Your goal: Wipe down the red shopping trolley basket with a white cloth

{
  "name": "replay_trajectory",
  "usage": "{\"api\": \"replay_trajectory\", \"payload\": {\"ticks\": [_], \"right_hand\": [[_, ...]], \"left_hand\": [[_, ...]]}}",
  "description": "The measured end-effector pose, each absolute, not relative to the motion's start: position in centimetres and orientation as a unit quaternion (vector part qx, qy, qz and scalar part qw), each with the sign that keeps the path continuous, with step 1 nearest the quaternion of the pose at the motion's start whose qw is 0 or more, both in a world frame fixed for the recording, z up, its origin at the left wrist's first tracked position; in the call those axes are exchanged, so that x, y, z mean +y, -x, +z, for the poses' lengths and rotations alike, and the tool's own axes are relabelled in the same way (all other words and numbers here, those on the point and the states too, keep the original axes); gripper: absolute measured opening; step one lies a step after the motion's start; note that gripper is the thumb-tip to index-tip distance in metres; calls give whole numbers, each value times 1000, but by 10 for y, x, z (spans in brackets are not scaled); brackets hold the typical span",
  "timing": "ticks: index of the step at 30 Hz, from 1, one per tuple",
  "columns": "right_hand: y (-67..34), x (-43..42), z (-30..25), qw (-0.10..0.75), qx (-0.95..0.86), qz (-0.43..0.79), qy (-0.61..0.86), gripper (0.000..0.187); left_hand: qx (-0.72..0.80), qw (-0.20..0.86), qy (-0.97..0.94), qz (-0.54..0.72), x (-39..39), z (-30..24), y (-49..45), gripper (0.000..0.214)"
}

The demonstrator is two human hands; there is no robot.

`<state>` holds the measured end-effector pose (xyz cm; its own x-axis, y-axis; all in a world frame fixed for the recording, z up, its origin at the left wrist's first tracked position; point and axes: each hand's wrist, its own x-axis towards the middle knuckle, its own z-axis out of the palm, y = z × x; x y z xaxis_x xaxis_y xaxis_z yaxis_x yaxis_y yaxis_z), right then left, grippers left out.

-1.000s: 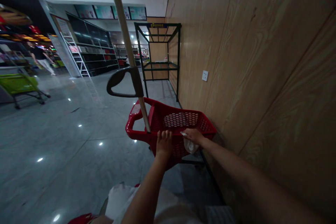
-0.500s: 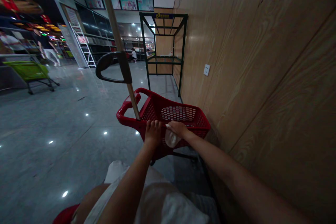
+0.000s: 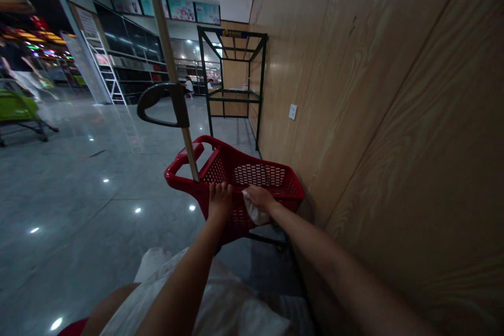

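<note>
Right hand slid white cloth nearer left hand; rack sign illegible.

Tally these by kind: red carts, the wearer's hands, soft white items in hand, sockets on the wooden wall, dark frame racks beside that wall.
Red cart: 1
Hands (left hand, right hand): 2
White item: 1
Wall socket: 1
Dark rack: 1
Total: 6

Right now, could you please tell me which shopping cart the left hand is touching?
The red cart beside the wood-grain wall: the left hand rests on its rim; the green cart stands well away.
</note>
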<state>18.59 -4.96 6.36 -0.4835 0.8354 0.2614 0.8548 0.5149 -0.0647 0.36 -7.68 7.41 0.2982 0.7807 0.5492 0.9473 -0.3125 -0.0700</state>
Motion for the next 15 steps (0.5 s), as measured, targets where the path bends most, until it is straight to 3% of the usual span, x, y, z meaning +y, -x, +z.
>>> {"api": "replay_trajectory", "payload": {"ticks": [6, 10, 15], "right_hand": [[-140, -43, 70, 149, -851, -26, 503, 30], [-213, -62, 54, 139, -822, -25, 552, 35], [-303, -89, 32, 104, -780, -18, 616, 26]], "left_hand": [[-515, 216, 807, -194, -70, 76, 16, 35], [-522, 199, 810, -181, -64, 79, 24, 39], [-528, 167, 807, -205, -53, 80, 33, 46]]}}
